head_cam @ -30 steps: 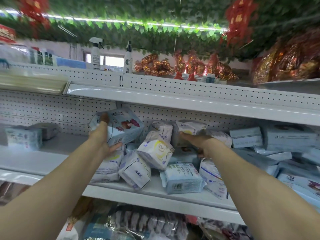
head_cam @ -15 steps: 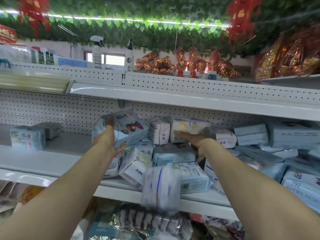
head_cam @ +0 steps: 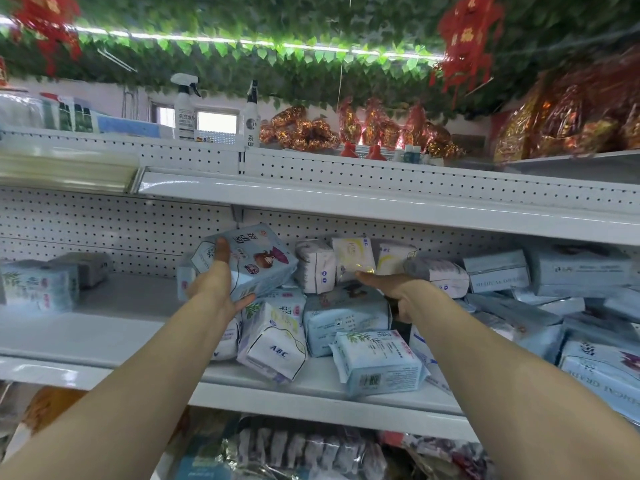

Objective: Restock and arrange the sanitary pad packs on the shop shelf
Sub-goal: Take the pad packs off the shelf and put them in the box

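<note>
Left hand (head_cam: 216,287) clamps blue pack (head_cam: 254,259), thumb under; right hand (head_cam: 388,284) flat, fingers straight, on pile (head_cam: 346,317); a shove may knock the near pack (head_cam: 379,363) off the shelf (head_cam: 311,407)

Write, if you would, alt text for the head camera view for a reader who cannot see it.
A person's left hand grips a large pale blue pack, tilted above a jumbled pile of pad packs on a white shop shelf. The right hand, fingers straight, reaches toward small white packs standing at the back.
</note>
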The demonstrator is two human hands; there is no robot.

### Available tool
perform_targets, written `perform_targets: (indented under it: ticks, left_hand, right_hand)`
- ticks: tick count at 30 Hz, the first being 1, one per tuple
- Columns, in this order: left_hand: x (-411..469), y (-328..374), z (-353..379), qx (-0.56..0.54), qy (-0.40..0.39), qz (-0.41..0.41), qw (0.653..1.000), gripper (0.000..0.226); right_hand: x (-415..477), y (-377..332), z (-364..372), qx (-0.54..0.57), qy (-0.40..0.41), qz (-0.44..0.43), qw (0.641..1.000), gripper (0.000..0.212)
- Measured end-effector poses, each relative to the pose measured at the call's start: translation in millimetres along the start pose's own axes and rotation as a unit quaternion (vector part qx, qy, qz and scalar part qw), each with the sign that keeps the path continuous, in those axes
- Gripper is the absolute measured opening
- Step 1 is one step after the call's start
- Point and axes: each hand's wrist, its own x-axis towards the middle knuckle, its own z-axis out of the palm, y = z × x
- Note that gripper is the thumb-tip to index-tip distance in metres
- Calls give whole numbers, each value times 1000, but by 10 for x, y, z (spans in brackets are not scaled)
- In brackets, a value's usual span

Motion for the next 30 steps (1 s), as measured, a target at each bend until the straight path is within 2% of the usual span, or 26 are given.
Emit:
perform_targets:
  ticks: [3,9,12,14,15,18,22,30]
  left_hand:
    - [5,-4,-15,-6,-15,1,1000,97]
    - [-24,-11,-4,-6,-27,2,1000,84]
    - [-12,-14,-19,-7,-26,-2,1000,84]
    - [-22,-9,-33,-6,-30,-4,1000,89]
    - [-24,-3,-43,-5,-29,-3,1000,88]
    - [-25,7,-51,-2,-34,-1,999,81]
    - [-13,13,-71,4,-52,-10,999,82]
    - [-26,62,-72,13,-74,-21,997,78]
  right_hand:
    - [7,-33,29,-25,15,17,999,90]
    - [121,24,80,55,9,51,997,150]
    - [95,31,101,75,18,52,996,137]
    - [70,31,122,72,11,57,996,156]
    - [130,52,127,81,10,59,995,156]
    - [208,121,142,131,13,73,989,122]
    - [20,66,185,170,9,91,981,77]
    - [-275,-110,208,177,31,89,980,45]
